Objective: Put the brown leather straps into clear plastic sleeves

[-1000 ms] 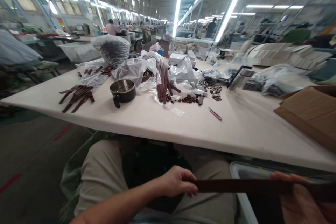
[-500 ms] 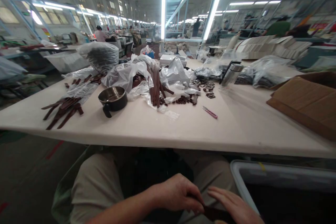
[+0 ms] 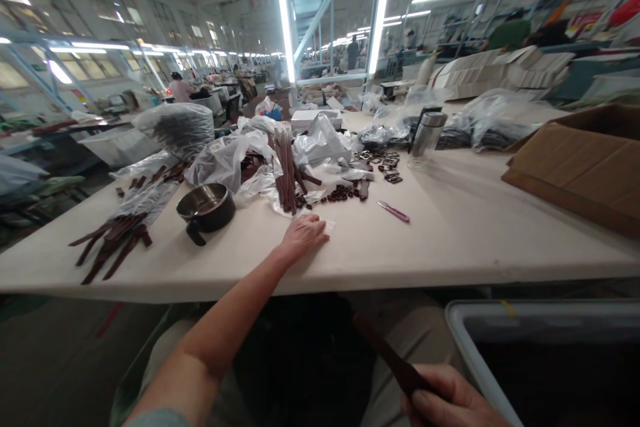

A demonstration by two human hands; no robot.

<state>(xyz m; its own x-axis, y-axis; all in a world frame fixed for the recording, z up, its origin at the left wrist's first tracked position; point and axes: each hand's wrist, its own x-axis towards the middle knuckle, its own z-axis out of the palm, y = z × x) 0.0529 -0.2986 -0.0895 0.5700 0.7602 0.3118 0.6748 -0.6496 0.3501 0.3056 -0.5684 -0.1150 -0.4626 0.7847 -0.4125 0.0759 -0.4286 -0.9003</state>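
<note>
My left hand (image 3: 305,235) is stretched out over the table, palm down, its fingers extended at the edge of a small clear plastic piece (image 3: 330,228). Whether the fingertips touch that plastic I cannot tell. Just beyond them lie small dark brown loops (image 3: 343,193) in a heap and a bundle of long brown strips (image 3: 287,170). Low over my lap, my right hand (image 3: 445,400) grips a dark brown strap (image 3: 387,350) between thumb and fingers. The strap slants up and to the left.
A metal pot (image 3: 206,208) with a black handle stands left, near more brown strips (image 3: 117,237). Pink-handled snips (image 3: 394,211), metal buckles (image 3: 393,170) and a flask (image 3: 429,133) lie or stand right of centre. A cardboard box (image 3: 575,167) and a grey bin (image 3: 473,347) are at right.
My left hand has moved from my lap up and forward onto the table, away from my right hand. The strap in my right hand now shows clearly. The view has shifted slightly.
</note>
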